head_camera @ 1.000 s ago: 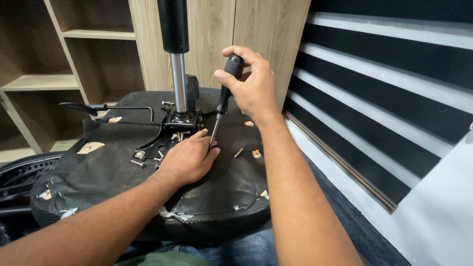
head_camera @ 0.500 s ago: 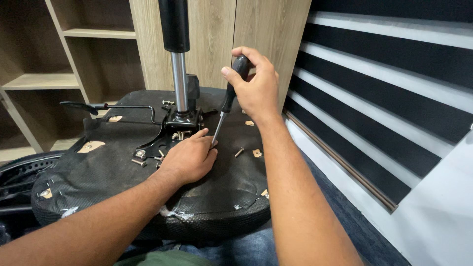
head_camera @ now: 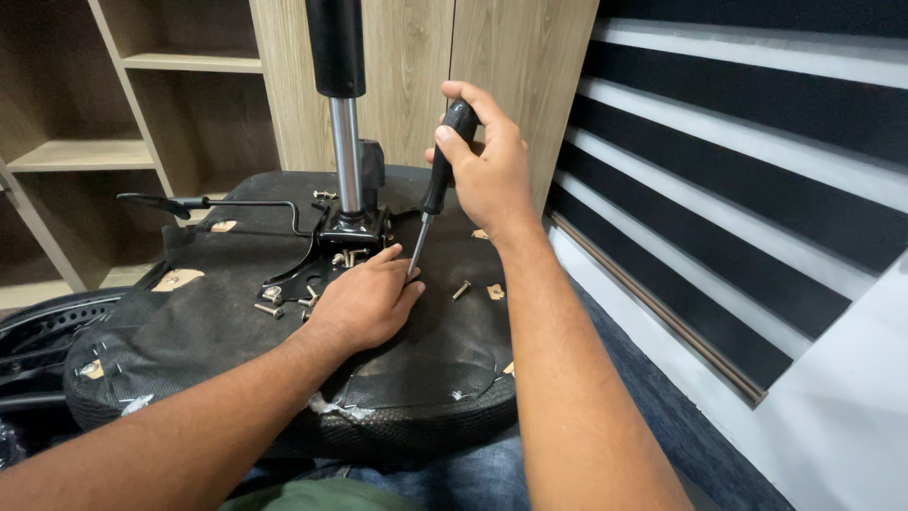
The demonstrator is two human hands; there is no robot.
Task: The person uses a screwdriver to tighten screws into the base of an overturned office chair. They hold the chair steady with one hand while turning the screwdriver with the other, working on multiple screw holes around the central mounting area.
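Note:
An upturned black office-chair seat [head_camera: 189,322] lies across my lap, its metal mechanism plate [head_camera: 322,270] and gas-lift column [head_camera: 340,123] sticking up at the middle. My right hand [head_camera: 487,166] grips the black handle of a screwdriver [head_camera: 433,185], whose shaft slants down to the seat. My left hand [head_camera: 364,303] rests palm down on the seat, fingertips pinched around the screwdriver's tip; what it steadies there is hidden. Loose screws [head_camera: 268,301] lie beside the plate, and one screw [head_camera: 461,290] lies just right of my left hand.
A black adjustment lever [head_camera: 180,202] juts left from the mechanism. Wooden shelves [head_camera: 95,156] and cabinet panels [head_camera: 492,57] stand behind. A black-and-white striped blind [head_camera: 757,161] fills the right side. Another black chair part [head_camera: 38,331] sits at lower left.
My right hand has shifted slightly up and turned on the screwdriver handle; the shaft stands a little steeper. My left hand stays put at the tip.

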